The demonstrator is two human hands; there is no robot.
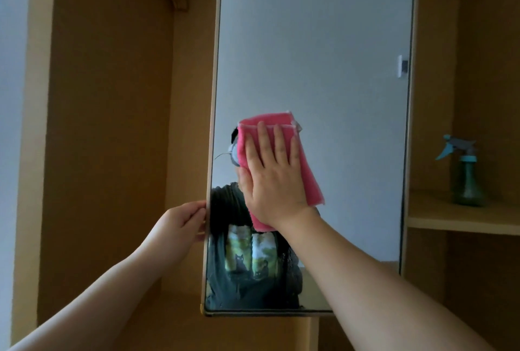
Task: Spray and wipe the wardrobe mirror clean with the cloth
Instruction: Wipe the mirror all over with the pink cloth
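Head view. Looks straight at a tall rectangular wardrobe mirror (323, 41) that fills the centre of the frame from the top edge down to lower centre.

Presses a folded pink cloth (306, 170) flat against the glass with the right hand (270, 176), just left of the frame's centre. Keeps the fingers straight and slightly spread, palm on the fabric, nothing curled round it. Shows cloth above the fingertips and to the right of the palm, with one corner below the wrist.

Grips the mirror's left edge with the left hand (180, 224), lower left of centre, fingers curled onto that edge.

Reflects a pale wall in the upper glass and a dark printed T-shirt low down, partly behind the right forearm.

Shows the open light-brown wooden wardrobe (112, 125) at the left of the frame.

Shows a translucent green spray bottle (467, 176) with a teal trigger head at the right of the frame. Stands upright on a wooden shelf (464, 221), to the right of the mirror and well apart from both hands.
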